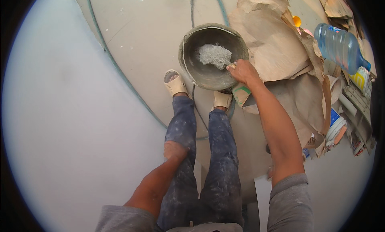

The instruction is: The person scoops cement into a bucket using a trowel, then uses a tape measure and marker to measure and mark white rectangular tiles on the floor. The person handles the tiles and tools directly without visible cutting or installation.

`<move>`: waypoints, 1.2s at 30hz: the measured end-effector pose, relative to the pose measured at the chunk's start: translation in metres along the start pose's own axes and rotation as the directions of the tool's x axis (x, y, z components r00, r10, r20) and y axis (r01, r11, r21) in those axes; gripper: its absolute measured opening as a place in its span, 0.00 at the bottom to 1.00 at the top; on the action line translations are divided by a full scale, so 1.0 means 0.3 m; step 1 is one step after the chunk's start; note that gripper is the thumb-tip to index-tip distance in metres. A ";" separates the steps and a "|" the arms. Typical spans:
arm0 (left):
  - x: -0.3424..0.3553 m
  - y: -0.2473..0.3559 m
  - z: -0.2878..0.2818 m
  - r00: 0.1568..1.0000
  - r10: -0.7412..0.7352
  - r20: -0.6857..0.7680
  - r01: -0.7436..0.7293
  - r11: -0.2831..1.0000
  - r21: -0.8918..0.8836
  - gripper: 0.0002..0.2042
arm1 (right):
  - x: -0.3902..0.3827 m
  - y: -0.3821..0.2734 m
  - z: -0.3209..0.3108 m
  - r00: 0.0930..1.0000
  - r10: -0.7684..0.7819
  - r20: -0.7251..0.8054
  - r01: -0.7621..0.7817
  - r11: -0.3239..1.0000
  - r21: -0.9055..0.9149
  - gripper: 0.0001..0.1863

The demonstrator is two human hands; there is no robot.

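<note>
My right hand (242,71) is closed on a short pale handle at the right side of a round, dusty basin (188,63). The handle leads into a lump of pale grey powdery material (213,53) inside, which hides most of the tool. My left hand (174,151) rests on my left leg near the knee; its fingers cannot be made out clearly. Both my feet, in beige clogs (175,85), are beside the basin, the right one partly hidden by it.
Crumpled brown paper (268,51) lies right of the basin, beside a large blue plastic bottle (337,45), a yellow cup (296,21) and assorted scraps (355,111). Dark hoses (118,67) run across the floor. A pale white surface (68,119) fills the left.
</note>
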State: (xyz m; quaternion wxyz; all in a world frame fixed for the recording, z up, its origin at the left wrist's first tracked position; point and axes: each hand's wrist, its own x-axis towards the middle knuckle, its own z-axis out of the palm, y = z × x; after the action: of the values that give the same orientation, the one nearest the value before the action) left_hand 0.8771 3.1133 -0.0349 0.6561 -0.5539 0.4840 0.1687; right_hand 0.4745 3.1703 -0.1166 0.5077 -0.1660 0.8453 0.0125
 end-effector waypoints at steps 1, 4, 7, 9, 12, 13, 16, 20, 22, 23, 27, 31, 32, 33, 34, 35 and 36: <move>-0.002 0.002 0.003 1.000 -0.014 -0.007 0.014 1.000 0.012 0.57 | 0.023 -0.016 0.005 1.000 -0.024 -0.013 0.023 0.998 -0.059 0.26; -0.001 0.000 -0.001 1.000 0.007 -0.010 -0.007 1.000 0.000 0.57 | 0.041 -0.048 0.033 0.997 -0.065 -0.034 0.059 0.985 -0.162 0.23; -0.005 0.009 0.002 1.000 0.003 -0.007 -0.003 1.000 -0.001 0.57 | 0.020 -0.041 0.035 0.996 -0.066 -0.063 0.053 0.981 -0.187 0.20; -0.011 0.017 0.000 1.000 -0.018 -0.013 0.018 1.000 0.015 0.57 | 0.002 -0.034 0.020 0.996 -0.086 -0.008 0.081 0.963 -0.258 0.17; -0.022 0.030 -0.002 0.999 -0.038 -0.013 0.038 0.999 0.023 0.57 | -0.025 -0.031 -0.012 0.990 -0.125 -0.071 0.101 0.956 -0.275 0.14; -0.025 0.030 -0.002 0.999 -0.044 -0.015 0.044 0.999 0.028 0.57 | -0.036 -0.031 -0.021 0.988 -0.124 -0.091 0.095 0.958 -0.271 0.14; -0.020 0.035 -0.004 0.999 -0.047 -0.024 0.048 0.998 0.051 0.58 | -0.079 -0.020 -0.055 0.983 -0.103 -0.149 0.062 0.964 -0.258 0.14; -0.015 0.036 0.001 0.998 -0.059 0.017 0.059 0.998 0.011 0.58 | -0.196 0.053 -0.111 0.988 -0.056 -0.143 0.026 0.978 -0.205 0.19; -0.022 0.037 0.004 0.999 -0.028 -0.021 0.029 0.999 0.034 0.58 | -0.303 0.115 -0.143 0.978 -0.025 -0.209 -0.003 0.991 -0.135 0.22; -0.030 0.036 0.005 0.999 -0.032 -0.016 0.033 0.998 0.054 0.58 | -0.370 0.157 -0.163 0.970 -0.009 -0.243 -0.012 0.996 -0.085 0.24; -0.053 0.063 -0.006 0.997 -0.076 -0.030 0.077 0.997 0.023 0.59 | -0.662 0.347 -0.246 0.943 0.064 -0.327 -0.057 0.998 0.032 0.26; -0.062 0.089 -0.010 0.989 -0.135 -0.058 0.138 0.989 0.053 0.60 | -0.791 0.518 -0.298 0.958 0.172 -0.231 -0.197 0.977 -0.088 0.26; -0.062 0.094 -0.005 0.986 -0.154 -0.066 0.159 0.985 0.072 0.60 | -0.801 0.557 -0.292 0.954 0.224 -0.200 -0.251 0.960 -0.123 0.25; -0.061 0.095 0.000 0.988 -0.135 -0.073 0.140 0.987 0.081 0.60 | -0.781 0.591 -0.269 0.957 0.206 -0.206 -0.243 0.954 -0.177 0.24; -0.058 0.091 0.005 0.989 -0.123 -0.087 0.130 0.988 0.084 0.60 | -0.721 0.621 -0.229 0.959 0.188 -0.212 -0.236 0.945 -0.228 0.22; -0.056 0.086 0.011 0.987 -0.127 -0.101 0.135 0.988 0.077 0.60 | -0.650 0.651 -0.185 0.963 0.142 -0.230 -0.205 0.939 -0.275 0.21; -0.052 0.080 0.017 0.989 -0.092 -0.118 0.103 0.991 0.088 0.59 | -0.572 0.680 -0.141 0.965 0.157 -0.208 -0.211 0.940 -0.269 0.19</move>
State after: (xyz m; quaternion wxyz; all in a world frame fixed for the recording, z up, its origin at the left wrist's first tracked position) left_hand 0.8537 3.1307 -0.0360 0.6605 -0.5540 0.5002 0.0816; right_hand 0.4521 3.4008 0.0218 0.3947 -0.1587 0.8893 0.1679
